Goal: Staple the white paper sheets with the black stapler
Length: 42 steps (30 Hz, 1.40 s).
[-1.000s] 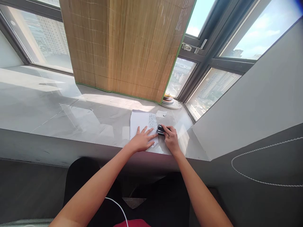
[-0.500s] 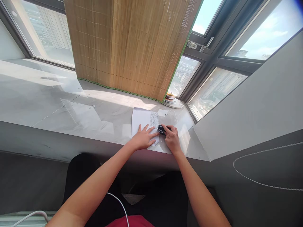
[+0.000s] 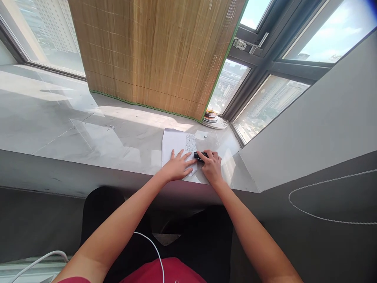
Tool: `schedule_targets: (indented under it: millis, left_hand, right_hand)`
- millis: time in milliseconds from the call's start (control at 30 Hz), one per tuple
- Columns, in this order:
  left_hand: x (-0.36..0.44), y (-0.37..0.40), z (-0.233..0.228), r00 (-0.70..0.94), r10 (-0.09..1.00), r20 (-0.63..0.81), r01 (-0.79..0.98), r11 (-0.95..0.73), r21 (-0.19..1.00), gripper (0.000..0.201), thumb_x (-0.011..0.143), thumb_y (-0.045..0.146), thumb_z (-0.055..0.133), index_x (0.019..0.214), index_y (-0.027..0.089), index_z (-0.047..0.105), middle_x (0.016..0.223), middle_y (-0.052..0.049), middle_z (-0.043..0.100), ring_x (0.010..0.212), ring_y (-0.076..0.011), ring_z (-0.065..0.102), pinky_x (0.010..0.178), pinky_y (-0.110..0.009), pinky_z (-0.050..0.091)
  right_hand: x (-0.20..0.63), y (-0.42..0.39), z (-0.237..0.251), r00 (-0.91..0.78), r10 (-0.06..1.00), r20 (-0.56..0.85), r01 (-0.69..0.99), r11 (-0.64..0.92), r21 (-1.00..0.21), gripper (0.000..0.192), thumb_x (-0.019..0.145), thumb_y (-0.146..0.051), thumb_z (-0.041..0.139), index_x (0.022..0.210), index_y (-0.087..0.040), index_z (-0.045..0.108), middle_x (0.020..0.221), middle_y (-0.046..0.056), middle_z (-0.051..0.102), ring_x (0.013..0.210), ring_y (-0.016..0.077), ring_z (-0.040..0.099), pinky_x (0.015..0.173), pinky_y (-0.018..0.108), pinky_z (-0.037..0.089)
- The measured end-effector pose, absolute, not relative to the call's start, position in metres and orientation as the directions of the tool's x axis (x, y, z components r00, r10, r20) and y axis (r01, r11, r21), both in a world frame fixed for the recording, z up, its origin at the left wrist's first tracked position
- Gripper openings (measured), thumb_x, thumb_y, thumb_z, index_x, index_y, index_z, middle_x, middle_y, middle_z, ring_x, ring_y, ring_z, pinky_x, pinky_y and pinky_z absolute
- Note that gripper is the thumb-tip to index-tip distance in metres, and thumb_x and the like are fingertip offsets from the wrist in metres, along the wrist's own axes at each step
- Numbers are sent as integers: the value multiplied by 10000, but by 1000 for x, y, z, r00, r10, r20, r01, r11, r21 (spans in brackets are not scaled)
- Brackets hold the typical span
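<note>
My left hand [image 3: 177, 167] lies spread flat on the paper [image 3: 176, 144], while my right hand [image 3: 211, 167], just right of it, grips the black stapler [image 3: 199, 155] lying crosswise at the paper's right edge.

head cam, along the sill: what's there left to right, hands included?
left hand flat on the paper → black stapler at the paper's right edge → right hand gripping it → stacked plates, farther back by the window.
</note>
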<state>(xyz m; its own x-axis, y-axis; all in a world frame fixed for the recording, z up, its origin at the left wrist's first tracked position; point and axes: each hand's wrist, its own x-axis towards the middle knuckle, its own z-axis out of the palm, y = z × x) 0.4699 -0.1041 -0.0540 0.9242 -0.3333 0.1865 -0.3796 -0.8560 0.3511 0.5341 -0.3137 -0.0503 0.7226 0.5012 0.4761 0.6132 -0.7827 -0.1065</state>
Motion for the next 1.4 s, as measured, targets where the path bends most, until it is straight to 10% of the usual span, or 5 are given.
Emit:
schedule_targets:
  millis: [567,733,900,1233,1400]
  left_hand:
    - [469,-98,-48,895,-280,346,-402,-843,359,392,1057,441,453,1395,286,575,1609,-135,411,1518,-387,322,1186,-745,225]
    - [459,-94,-40,741,-36,671,-435,-787,438,248,1078,248,360,1042,196,600,1227,-145,571,1111,-235,573,992,-436,496]
    - [453,-82,-34,591,177,787,-389,-792,470,214,1047,226,411,915,206,577,1021,-108,548,965,-231,559,889,-392,504]
    - [463,184,-33,805,565,182,532,-823,199,618,985,468,383,1470,124,554,1520,-289,462,1430,-498,382,1119,-759,265]
    - [443,228,-55,824,559,95,550,-828,107,701,995,520,296,1602,183,395,1668,-230,297,1536,-495,213,1139,-782,192]
  right_hand:
    - [548,-328,-59,890,-67,451,228,-791,-567,385,880,-245,581,1246,-144,644,1085,153,675,1010,324,591,901,434,477]
    - [540,-302,-46,848,-43,528,280,-809,-516,261,910,-231,603,1162,-166,631,1108,146,691,1033,305,603,856,376,462]
    - [531,-229,-33,912,110,395,331,-766,-551,156,906,-232,677,1042,-207,604,1014,96,703,938,268,636,777,328,441]
    - [535,-249,-44,918,167,360,356,-748,-561,117,894,-199,649,972,-231,568,1008,66,674,925,243,609,719,297,392]
    - [546,-313,-56,906,68,417,326,-742,-587,131,868,-273,646,979,-233,590,954,58,676,893,249,615,735,306,407]
